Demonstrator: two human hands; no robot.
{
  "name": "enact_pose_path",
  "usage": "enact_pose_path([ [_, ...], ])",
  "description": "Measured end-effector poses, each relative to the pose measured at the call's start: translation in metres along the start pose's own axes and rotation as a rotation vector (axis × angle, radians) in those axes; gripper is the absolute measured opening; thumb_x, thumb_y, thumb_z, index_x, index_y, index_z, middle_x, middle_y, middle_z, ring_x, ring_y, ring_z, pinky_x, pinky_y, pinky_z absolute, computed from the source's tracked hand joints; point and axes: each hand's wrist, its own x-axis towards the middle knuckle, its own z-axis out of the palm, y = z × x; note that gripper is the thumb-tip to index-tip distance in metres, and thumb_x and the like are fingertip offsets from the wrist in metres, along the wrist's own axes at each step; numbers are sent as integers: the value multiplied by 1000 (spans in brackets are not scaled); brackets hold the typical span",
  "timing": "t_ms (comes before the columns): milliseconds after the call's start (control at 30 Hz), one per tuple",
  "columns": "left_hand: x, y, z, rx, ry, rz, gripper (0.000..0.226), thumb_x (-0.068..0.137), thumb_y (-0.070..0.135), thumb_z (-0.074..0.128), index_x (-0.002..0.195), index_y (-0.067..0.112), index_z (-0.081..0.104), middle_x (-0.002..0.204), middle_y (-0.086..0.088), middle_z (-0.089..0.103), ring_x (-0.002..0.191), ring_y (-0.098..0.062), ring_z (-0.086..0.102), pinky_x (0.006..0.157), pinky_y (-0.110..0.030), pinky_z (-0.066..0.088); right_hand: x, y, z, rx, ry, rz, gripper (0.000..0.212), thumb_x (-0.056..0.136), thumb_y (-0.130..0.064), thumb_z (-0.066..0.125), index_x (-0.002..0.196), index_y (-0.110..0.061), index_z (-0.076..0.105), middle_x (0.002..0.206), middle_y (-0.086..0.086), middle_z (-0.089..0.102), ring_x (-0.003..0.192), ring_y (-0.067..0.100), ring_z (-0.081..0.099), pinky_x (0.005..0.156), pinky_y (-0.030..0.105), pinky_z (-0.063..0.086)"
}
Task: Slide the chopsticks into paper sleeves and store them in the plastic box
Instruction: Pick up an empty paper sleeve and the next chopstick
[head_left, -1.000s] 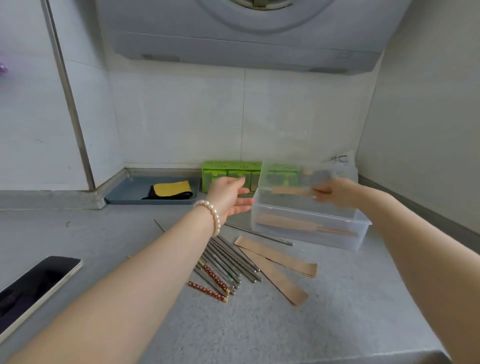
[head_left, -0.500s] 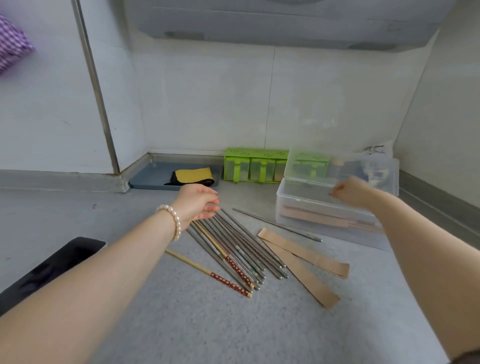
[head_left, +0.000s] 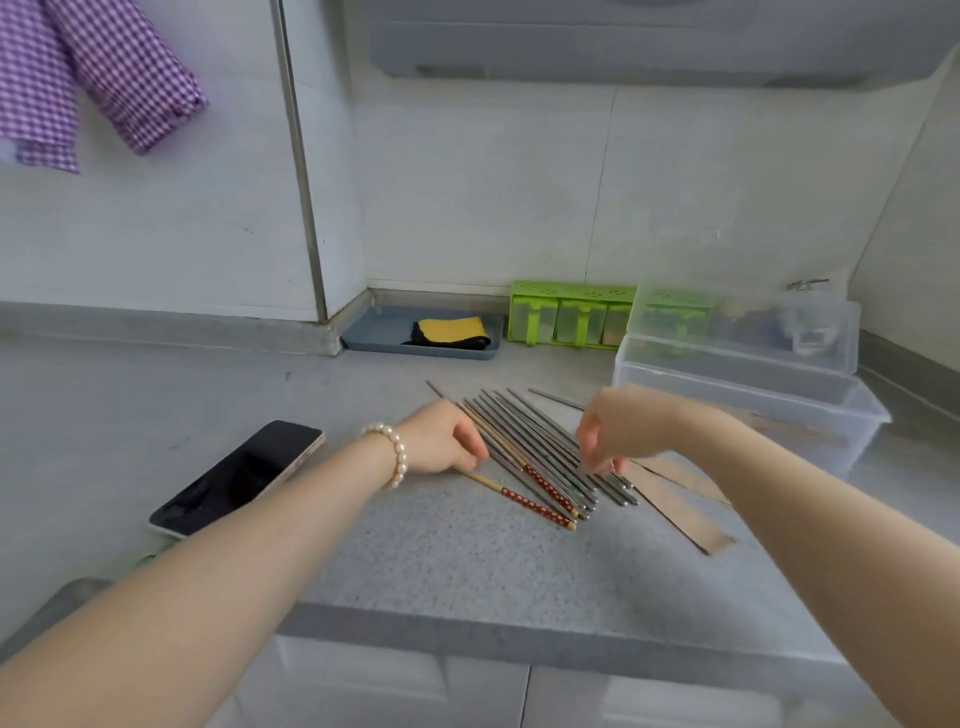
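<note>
So the chopsticks (head_left: 540, 447) are mostly plain silver-grey metal, but two are pale wood with red ends covered in little white dots. The paper sleeves (head_left: 691, 514) are kraft brown, the plastic box (head_left: 779, 415) is clear and colourless, and the counter (head_left: 467, 561) is speckled grey. Also there: a lime green condiment rack (head_left: 566, 319), a yellow-and-black cloth (head_left: 451, 332) on a blue-grey tray (head_left: 374, 332), a black phone (head_left: 239, 475), a white pearl bracelet (head_left: 392, 452) and a purple-and-white checked cloth (head_left: 93, 78).

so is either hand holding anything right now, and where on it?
Cannot tell for sure. The left hand is curled at the plain end of a red-dotted chopstick; a grip isn't visible. The right hand is blurred, fingers down over the metal chopsticks.
</note>
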Motion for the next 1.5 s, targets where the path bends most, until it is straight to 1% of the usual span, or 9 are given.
enact_pose_path([
  [133, -8, 4, 10, 9, 86, 61, 11, 84, 21, 66, 91, 15, 72, 90, 6, 67, 88, -8, 61, 85, -26, 50, -10, 17, 10, -18, -134, 199, 25, 81, -29, 72, 81, -5, 66, 66, 1, 65, 52, 10, 56, 49, 18, 45],
  [300, -4, 19, 19, -62, 124, 97, 7, 84, 21, 65, 89, 20, 71, 86, 7, 67, 85, -10, 63, 80, -25, 52, -25, 39, 22, 1, -39, 361, 46, 74, -42, 75, 89, -6, 51, 74, 7, 58, 64, 18, 58, 63, 28, 55],
  [500, 0, 33, 26, -116, 129, 107, 6, 84, 19, 64, 89, 19, 69, 86, 7, 66, 87, -11, 63, 73, -19, 49, -32, 53, 23, 171, 9, 410, 30, 79, -26, 75, 71, -6, 55, 52, 1, 57, 38, 10, 43, 40, 18, 36],
  [667, 0, 31, 24, -140, 150, 106, 7, 85, 19, 64, 90, 17, 69, 83, 11, 63, 84, -4, 60, 73, -17, 45, -13, 59, 19, 107, 376, 369, 37, 83, -32, 69, 107, -4, 63, 107, 10, 63, 96, 25, 59, 83, 32, 50],
  [767, 0, 26, 21, -148, 154, 96, 8, 85, 19, 64, 90, 16, 69, 83, 9, 64, 82, -4, 60, 73, -17, 45, -3, 61, 23, 143, 302, 376, 55, 79, -28, 74, 124, -5, 53, 121, 11, 57, 109, 28, 55, 91, 33, 46],
  [967, 1, 20, 18, -179, 155, 68, 6, 86, 19, 63, 87, 18, 68, 88, 1, 66, 85, -12, 61, 70, -17, 46, 2, 75, 21, 289, 169, 426, 51, 74, -31, 78, 114, -4, 63, 95, 4, 54, 78, 17, 49, 74, 26, 41],
  [1233, 10, 36, 29, -320, 196, 43, 12, 88, 21, 60, 93, 13, 67, 89, -2, 67, 88, -14, 62, 85, -28, 49, -3, 73, 15, 572, 404, 275, 16, 71, -18, 81, 76, -9, 68, 70, 1, 59, 67, 14, 52, 61, 23, 44],
  [1333, 13, 51, 36, -546, 200, 1, 8, 88, 23, 59, 90, 17, 65, 94, -3, 67, 92, -14, 62, 88, -30, 49, -7, 60, 8, 772, 392, 181, 13, 77, -17, 76, 74, -9, 66, 72, 3, 60, 67, 14, 52, 60, 21, 42],
  [1500, 18, 73, 41, -1374, 77, -21, 16, 89, 10, 56, 103, 5, 61, 101, -8, 65, 97, -20, 58, 87, -36, 46, -5, 31, 9, 1125, 237, -22, 15, 90, -10, 58, 76, -5, 63, 64, 6, 60, 59, 14, 52, 61, 24, 44],
])
